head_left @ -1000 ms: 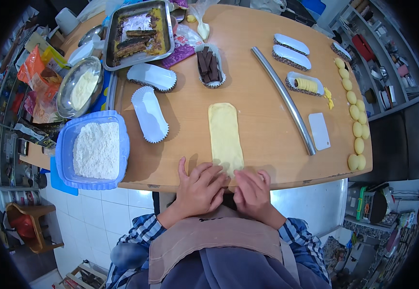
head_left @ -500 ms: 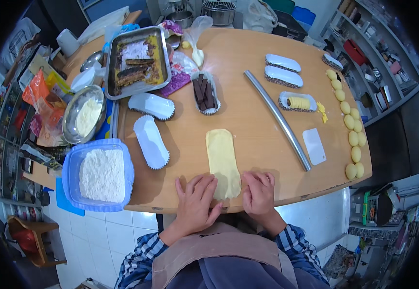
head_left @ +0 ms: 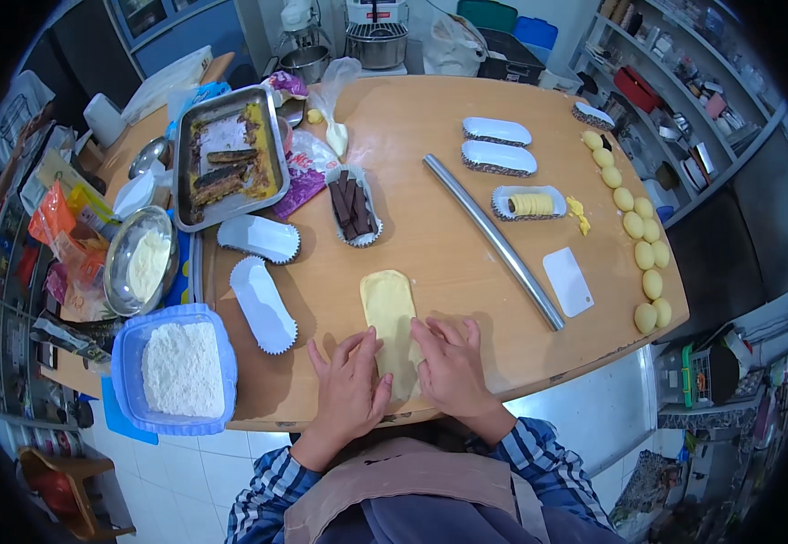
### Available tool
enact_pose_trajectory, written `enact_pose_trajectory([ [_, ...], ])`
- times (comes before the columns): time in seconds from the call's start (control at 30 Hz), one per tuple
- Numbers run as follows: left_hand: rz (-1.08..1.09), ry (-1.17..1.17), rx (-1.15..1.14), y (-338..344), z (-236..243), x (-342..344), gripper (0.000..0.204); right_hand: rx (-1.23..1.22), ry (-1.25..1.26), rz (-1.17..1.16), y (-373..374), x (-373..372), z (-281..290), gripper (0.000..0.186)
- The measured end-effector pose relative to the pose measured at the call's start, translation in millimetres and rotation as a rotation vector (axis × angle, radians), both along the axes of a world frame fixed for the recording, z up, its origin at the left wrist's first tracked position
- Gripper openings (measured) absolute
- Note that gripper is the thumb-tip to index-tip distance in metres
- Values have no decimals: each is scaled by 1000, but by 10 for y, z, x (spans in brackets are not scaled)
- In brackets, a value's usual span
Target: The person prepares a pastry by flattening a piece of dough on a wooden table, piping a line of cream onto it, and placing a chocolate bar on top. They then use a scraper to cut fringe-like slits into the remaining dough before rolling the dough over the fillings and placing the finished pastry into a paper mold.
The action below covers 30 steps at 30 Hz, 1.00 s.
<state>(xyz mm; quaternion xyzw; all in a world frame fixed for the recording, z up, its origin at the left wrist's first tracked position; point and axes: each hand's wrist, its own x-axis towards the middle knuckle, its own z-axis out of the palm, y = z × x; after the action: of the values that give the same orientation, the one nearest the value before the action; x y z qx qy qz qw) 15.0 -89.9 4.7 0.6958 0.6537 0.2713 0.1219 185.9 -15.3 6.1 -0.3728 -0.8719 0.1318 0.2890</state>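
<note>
A flat, pale yellow strip of dough [head_left: 389, 295] lies lengthwise on the table before me, its rounded end pointing away. At its left side my left hand [head_left: 349, 385] is open, fingers spread, fingertips touching the dough's edge. My right hand [head_left: 453, 367] is open along the opposite side, index fingertip at the edge and the other fingers apart. Beyond the dough stands a paper loaf case [head_left: 376, 227] filled with dark chocolate sticks [head_left: 350, 204]. A steel rolling tube [head_left: 498, 245] lies slantwise to the right, beside a white dough scraper [head_left: 568, 283].
Left are a blue tub of flour [head_left: 217, 422], a metal bowl [head_left: 170, 258], a baking tray [head_left: 272, 186] and empty paper cases [head_left: 262, 304]. Rolled dough [head_left: 532, 205] sits in a case at right; several dough balls [head_left: 651, 284] line the right edge. A piping bag [head_left: 338, 136] lies far back.
The view has shifted. Both hands have moved farther up the dough strip, from its near end to about its middle. My right hand's fingers have spread.
</note>
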Motion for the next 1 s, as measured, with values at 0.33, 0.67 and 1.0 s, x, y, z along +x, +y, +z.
enact_pose_trajectory([
  [0.33,89,-158,223,-25,-125,-78,52,43,-28,-450,703,848,144,43],
  [0.67,124,-191,275,-22,-166,-107,34,-205,-197,-746,1183,1741,101,45],
  [1.0,97,-94,203,11,-84,-81,31,-452,-53,-688,1369,1844,23,68],
])
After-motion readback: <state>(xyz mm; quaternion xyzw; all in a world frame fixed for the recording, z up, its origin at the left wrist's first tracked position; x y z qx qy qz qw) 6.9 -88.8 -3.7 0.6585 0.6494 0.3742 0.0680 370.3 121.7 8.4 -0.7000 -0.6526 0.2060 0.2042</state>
